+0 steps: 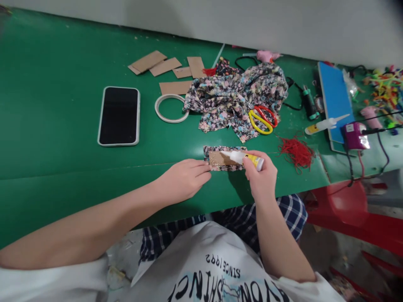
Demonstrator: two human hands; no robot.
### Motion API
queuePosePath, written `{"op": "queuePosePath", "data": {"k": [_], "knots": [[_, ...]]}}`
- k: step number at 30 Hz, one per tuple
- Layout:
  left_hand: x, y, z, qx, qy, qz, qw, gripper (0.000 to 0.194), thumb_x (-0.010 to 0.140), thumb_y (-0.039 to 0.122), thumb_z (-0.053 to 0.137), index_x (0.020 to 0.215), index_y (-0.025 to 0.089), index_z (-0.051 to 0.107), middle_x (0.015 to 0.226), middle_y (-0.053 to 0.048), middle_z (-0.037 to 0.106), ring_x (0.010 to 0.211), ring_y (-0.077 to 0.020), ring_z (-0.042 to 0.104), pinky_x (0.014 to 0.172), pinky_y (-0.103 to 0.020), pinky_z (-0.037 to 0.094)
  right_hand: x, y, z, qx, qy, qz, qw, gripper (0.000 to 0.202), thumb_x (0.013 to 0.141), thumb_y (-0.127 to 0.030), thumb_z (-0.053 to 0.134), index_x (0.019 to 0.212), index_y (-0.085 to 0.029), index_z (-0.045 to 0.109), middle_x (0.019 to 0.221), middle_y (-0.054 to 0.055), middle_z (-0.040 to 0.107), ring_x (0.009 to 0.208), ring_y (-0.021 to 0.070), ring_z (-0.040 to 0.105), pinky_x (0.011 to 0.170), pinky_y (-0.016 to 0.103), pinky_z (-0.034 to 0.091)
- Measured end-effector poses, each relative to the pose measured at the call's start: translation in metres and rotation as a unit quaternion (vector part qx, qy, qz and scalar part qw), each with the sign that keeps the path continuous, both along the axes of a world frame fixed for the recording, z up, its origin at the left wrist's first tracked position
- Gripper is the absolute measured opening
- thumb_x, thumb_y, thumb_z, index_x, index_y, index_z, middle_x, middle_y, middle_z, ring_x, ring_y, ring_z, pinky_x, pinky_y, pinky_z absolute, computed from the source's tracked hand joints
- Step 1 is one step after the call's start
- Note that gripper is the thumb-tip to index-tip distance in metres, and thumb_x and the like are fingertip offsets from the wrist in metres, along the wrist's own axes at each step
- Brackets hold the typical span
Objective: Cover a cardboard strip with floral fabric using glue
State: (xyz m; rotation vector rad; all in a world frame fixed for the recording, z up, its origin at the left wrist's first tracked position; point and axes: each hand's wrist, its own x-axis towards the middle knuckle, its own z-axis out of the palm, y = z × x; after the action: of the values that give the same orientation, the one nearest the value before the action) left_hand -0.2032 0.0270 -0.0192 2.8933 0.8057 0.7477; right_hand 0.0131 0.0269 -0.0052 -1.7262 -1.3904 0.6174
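Observation:
A small cardboard strip point(215, 158) lies on a piece of floral fabric point(231, 168) near the table's front edge, with fabric showing along its long sides. My right hand point(262, 174) is closed around a glue bottle point(256, 161) with a yellow label. The bottle is tilted left, its white nozzle over the cardboard, where small shiny dots show. My left hand point(190, 178) rests at the strip's left end, fingers together and fingertips on its lower left corner; whether it pinches the fabric is hidden.
Behind lie crumpled floral cloth point(217, 98), scissors point(260, 121), a tape roll point(171, 120), cardboard pieces point(165, 66) and a phone point(119, 116). To the right are red threads point(296, 153), another glue bottle point(321, 126), a blue board point(335, 96) and a purple device point(355, 136) with cables.

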Motion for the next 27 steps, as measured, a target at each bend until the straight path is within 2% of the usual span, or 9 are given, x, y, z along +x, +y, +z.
{"op": "queuePosePath", "data": {"k": [5,10,16,19,22,25,27], "knots": [[0.0,0.0,0.0,-0.002,0.007,-0.001,1.0,0.022,0.087,0.013,0.042,0.088,0.011,0.063,0.1,-0.01,0.068,0.094,-0.0197,0.063,0.083,-0.033,0.053,0.016,0.001,0.002,-0.111,0.097,0.09,0.985,0.03,0.065,-0.041,0.066,0.088,-0.022,0.062,0.062,-0.002,0.059,0.042,0.009,0.046,0.037,0.023,0.04],[0.0,0.0,0.0,-0.005,0.006,0.0,1.0,0.022,0.087,0.013,0.041,0.088,0.01,0.063,0.101,-0.01,0.068,0.095,-0.0197,0.063,0.081,-0.033,0.053,0.016,0.002,0.005,-0.162,0.104,0.138,0.972,0.03,0.066,-0.04,0.067,0.09,-0.023,0.061,0.056,-0.005,0.054,0.038,0.0082,0.044,0.033,0.021,0.039],[0.0,0.0,0.0,0.001,0.003,0.002,1.0,0.022,0.086,0.013,0.042,0.088,0.01,0.063,0.099,-0.01,0.068,0.093,-0.0195,0.063,0.082,-0.033,0.053,0.016,0.003,-0.003,-0.107,0.065,0.053,0.991,0.033,0.069,-0.043,0.064,0.095,-0.023,0.059,0.063,-0.004,0.059,0.035,0.0064,0.042,0.03,0.02,0.035],[-0.001,0.0,0.0,-0.004,0.005,0.0,1.0,0.022,0.086,0.013,0.042,0.088,0.01,0.063,0.1,-0.009,0.068,0.094,-0.0202,0.063,0.082,-0.033,0.053,0.017,0.002,-0.004,-0.11,0.081,0.081,0.987,0.033,0.07,-0.044,0.063,0.095,-0.023,0.059,0.061,-0.004,0.058,0.035,0.0061,0.04,0.032,0.02,0.034],[-0.001,0.0,0.0,-0.011,0.008,-0.004,1.0,0.022,0.086,0.013,0.042,0.088,0.009,0.063,0.099,-0.01,0.068,0.095,-0.0206,0.063,0.083,-0.034,0.053,0.016,0.001,-0.003,-0.103,0.04,0.115,0.987,0.03,0.069,-0.042,0.064,0.092,-0.022,0.06,0.07,-0.002,0.063,0.044,0.0075,0.047,0.039,0.021,0.039],[0.0,0.0,-0.001,-0.007,0.004,-0.001,1.0,0.021,0.086,0.013,0.043,0.087,0.01,0.063,0.099,-0.009,0.068,0.094,-0.0202,0.063,0.083,-0.033,0.053,0.014,0.001,-0.004,-0.055,0.0,0.069,0.996,0.031,0.07,-0.041,0.063,0.095,-0.023,0.06,0.085,0.001,0.065,0.058,0.011,0.056,0.049,0.023,0.045],[0.0,0.0,-0.001,-0.004,0.003,0.002,1.0,0.021,0.086,0.013,0.042,0.087,0.01,0.063,0.099,-0.009,0.068,0.094,-0.0198,0.063,0.083,-0.033,0.053,0.014,0.001,-0.005,-0.048,0.007,0.06,0.997,0.032,0.071,-0.042,0.062,0.097,-0.023,0.06,0.084,0.002,0.065,0.061,0.0124,0.057,0.052,0.025,0.046]]}}
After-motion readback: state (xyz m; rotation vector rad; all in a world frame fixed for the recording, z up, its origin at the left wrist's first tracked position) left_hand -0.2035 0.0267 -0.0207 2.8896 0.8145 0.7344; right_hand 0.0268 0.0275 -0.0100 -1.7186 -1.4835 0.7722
